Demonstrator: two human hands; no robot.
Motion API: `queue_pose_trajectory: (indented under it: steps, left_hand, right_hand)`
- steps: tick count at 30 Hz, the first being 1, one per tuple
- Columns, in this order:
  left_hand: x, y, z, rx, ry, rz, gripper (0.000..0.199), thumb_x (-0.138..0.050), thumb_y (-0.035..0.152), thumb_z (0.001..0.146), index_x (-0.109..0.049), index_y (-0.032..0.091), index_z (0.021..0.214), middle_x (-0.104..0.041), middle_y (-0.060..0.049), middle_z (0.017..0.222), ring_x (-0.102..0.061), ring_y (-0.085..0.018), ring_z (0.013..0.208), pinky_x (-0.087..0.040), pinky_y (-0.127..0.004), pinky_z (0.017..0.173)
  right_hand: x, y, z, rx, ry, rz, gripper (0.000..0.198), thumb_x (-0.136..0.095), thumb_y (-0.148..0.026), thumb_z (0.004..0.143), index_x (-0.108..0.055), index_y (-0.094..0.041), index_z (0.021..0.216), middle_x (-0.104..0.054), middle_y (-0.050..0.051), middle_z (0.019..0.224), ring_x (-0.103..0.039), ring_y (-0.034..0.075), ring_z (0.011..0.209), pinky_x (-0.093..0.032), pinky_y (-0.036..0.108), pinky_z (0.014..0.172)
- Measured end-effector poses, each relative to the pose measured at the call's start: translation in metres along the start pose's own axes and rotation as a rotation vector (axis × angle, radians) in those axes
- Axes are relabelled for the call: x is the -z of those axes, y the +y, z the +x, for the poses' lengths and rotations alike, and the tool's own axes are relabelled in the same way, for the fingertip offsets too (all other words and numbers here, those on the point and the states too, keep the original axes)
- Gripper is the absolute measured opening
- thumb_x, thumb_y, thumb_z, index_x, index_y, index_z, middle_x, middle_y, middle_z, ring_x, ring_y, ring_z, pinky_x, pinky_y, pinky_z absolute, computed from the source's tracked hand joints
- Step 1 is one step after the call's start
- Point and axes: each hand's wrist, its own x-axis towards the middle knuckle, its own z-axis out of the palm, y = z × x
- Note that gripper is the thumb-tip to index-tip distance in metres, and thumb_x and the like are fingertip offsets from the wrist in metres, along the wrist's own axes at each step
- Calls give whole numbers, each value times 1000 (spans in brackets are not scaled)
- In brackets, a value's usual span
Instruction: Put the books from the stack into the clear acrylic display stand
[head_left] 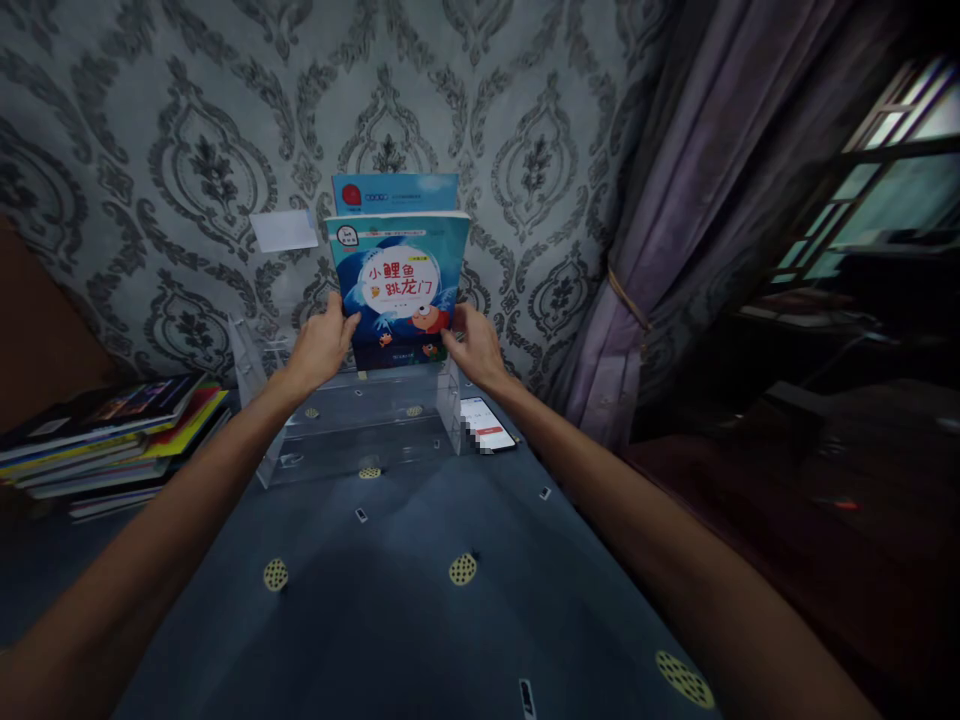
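Observation:
Both of my hands hold a blue picture book upright by its side edges, its cover with red Chinese characters and a red fish facing me. My left hand is closed on the left edge, my right hand on the lower right edge. Just behind it, the top of another light blue book shows; its lower part is hidden. Below and behind the held book stands a clear acrylic rack with stepped tiers. A small white card shows above the rack's left part.
A stack of books and magazines lies at the left. A phone with a lit screen rests by the rack's right side. The dark blue patterned cloth spreads in front. Patterned wallpaper rises behind, and a tied purple curtain hangs right.

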Motion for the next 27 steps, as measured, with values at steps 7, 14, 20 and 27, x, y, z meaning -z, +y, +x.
queue_pose_trajectory:
  steps: [7, 14, 20, 27]
  left_hand:
    - [11, 42, -6, 126, -196, 533, 42, -40, 39, 102, -48, 6, 127, -73, -24, 88, -74, -39, 87, -55, -47, 80]
    - [18, 55, -14, 126, -270, 757, 49, -31, 41, 104, -50, 2, 128, -74, -26, 92, -75, -39, 88, -56, -43, 75]
    - [21, 65, -6, 173, -267, 760, 48, -30, 38, 105, -48, 3, 131, -75, -23, 98, -74, -37, 94, -56, -44, 78]
    - [25, 68, -3, 165, -290, 741, 48, -28, 38, 105, -48, 3, 131, -74, -25, 104, -74, -38, 99, -55, -44, 81]
  right_hand:
    - [-7, -2, -18, -13, 71, -80, 20, -51, -20, 85, -58, -22, 103, -66, 11, 94, -60, 30, 92, -51, 47, 84]
    - [-12, -2, -21, -46, 121, -162, 21, -50, -15, 82, -63, -21, 98, -63, 12, 99, -59, 30, 98, -51, 45, 89]
    - [-14, -2, -24, -77, 115, -178, 24, -48, -14, 82, -67, -16, 97, -62, 13, 99, -58, 29, 98, -50, 43, 90]
    - [-10, -1, -30, -85, 113, -147, 26, -48, -15, 82, -69, -18, 96, -65, 12, 97, -60, 28, 95, -51, 43, 89]
